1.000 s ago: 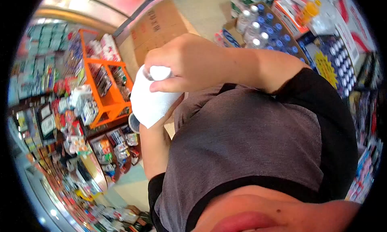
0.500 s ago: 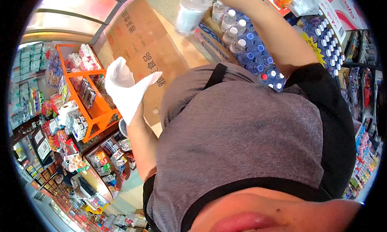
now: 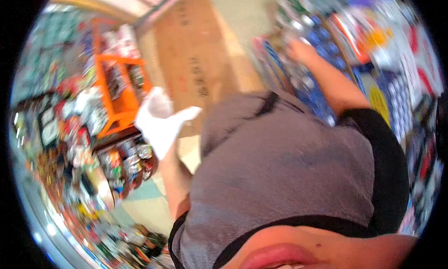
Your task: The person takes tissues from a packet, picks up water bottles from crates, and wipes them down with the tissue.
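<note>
On the left, a white cloth [image 3: 161, 122] is draped over my left hand [image 3: 163, 138], which holds it beside my torso; its folds hide the fingers. My right hand [image 3: 298, 50] reaches out at the upper right, to a carton of bottles [image 3: 326, 49] with white and blue caps. Motion blur smears its fingers, and I cannot make out whether a bottle is in them.
A flattened cardboard sheet [image 3: 186, 59] lies on the floor ahead. An orange rack [image 3: 123, 101] with packets stands at the left, above shelves of small goods [image 3: 123, 166]. More bottles [image 3: 399, 101] and boxes are at the right.
My right hand, which held a clear bottle over the floor half a second ago, has moved right to the carton. The cloth-covered left hand stays at the left. The view has shifted and blurred.
</note>
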The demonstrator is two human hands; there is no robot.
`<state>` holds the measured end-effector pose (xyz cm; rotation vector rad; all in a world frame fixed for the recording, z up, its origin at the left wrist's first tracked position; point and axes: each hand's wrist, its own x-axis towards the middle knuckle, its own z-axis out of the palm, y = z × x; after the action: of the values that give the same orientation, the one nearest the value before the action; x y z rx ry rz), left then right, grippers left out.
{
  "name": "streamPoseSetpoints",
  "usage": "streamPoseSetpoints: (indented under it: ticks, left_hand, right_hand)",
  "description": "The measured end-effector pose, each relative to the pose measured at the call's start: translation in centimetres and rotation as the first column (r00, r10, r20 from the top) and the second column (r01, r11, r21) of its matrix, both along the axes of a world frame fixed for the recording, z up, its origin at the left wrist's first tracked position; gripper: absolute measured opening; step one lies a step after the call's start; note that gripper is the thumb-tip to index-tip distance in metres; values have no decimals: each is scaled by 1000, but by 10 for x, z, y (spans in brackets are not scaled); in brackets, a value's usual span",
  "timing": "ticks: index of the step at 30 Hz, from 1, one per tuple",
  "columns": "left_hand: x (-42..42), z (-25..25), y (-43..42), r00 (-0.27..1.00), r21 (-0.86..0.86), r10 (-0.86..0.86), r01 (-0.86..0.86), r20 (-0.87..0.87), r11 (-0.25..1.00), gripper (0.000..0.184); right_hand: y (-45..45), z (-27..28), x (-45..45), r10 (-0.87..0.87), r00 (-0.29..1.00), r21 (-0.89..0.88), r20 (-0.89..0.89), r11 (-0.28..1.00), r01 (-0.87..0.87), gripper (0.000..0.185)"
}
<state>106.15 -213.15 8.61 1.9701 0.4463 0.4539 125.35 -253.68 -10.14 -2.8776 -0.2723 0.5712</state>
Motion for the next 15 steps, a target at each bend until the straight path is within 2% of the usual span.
streamPoseSetpoints:
  ticks: [1,2,3,4,5,6,7,8,9,11,15]
  left_hand:
    - [-3,10,-2,999,64,-41,42,-18,997,88]
    - [-6,20,-5,996,127,-81,85,-35,988,91]
    - [-9,17,-1,998,100,-62,65,-34,993,94]
    - [-11,32,-5,997,291,-19,42,-80,956,95]
    - [-14,33,-5,999,285,-7,20,-48,958,94]
    - [-17,11,8,995,222,-43,21,95,975,99]
    - [-21,16,11,995,219,-43,23,87,975,102]
    - [-27,14,11,992,223,-37,10,119,975,102]
    - [-33,25,10,997,168,13,-26,79,985,103]
    - [-48,24,14,991,181,69,-89,112,979,97]
    - [-67,21,20,976,-30,176,-174,129,984,99]
  right_hand:
    - [2,-9,-1,-83,996,79,17,994,81,31]
    - [16,22,-3,-83,995,26,-61,996,85,32]
    - [13,12,5,-50,996,14,-68,999,51,33]
    - [12,12,11,72,996,-58,-62,995,-75,34]
    - [8,6,21,162,984,-59,-77,984,-166,30]
    - [-1,-6,36,257,964,-79,-61,962,-261,29]
    - [-2,7,44,276,953,-31,-127,959,-282,29]
    - [-22,-11,63,274,948,50,-165,962,-269,34]
    - [-36,-20,80,138,960,49,-242,990,-130,38]
    - [-44,-3,85,122,993,-83,-12,989,-122,37]
    - [-83,-28,99,328,945,-165,-10,931,-325,39]
